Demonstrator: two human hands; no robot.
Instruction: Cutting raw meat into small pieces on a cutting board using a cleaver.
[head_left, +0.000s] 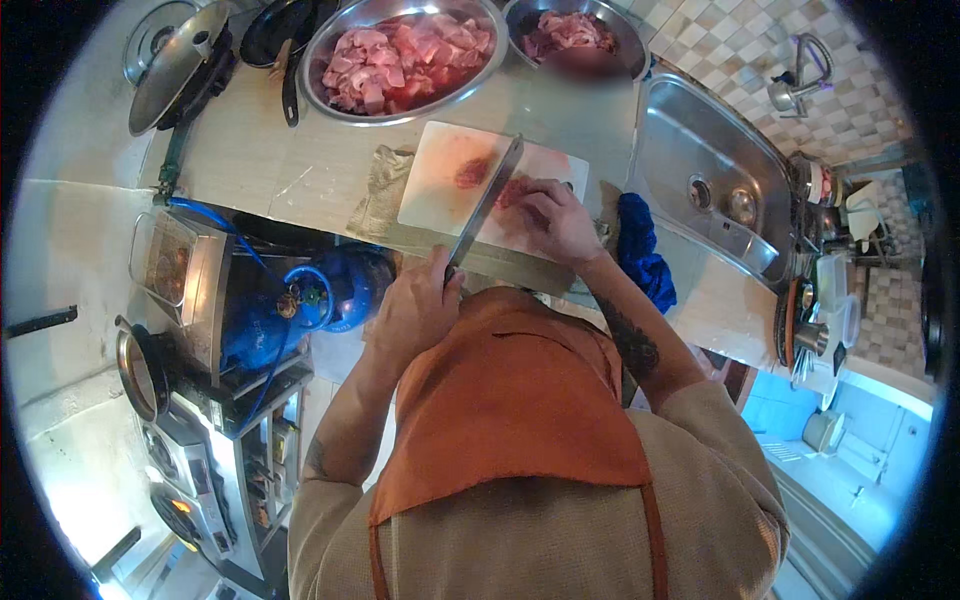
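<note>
My left hand (418, 306) grips the dark handle of a long kitchen knife (489, 193). Its blade slants up and to the right across a white cutting board (431, 199). On the board, left of the blade, lies a dark red piece of meat (472, 173). My right hand (561, 223) presses its bent fingers on another piece of red meat (513, 192), just right of the blade. Fingers partly cover this second piece. Whether the edge touches the meat I cannot tell. A wrinkled tan cloth (381, 189) shows beside the board's left edge.
Behind the board stand a large steel bowl (401, 118) of pink meat chunks and a smaller steel bowl (643, 56) of meat. To the right are a blue cloth (645, 251) and a steel sink (671, 124). Left stand pans (180, 71); below, a blue gas cylinder (259, 330).
</note>
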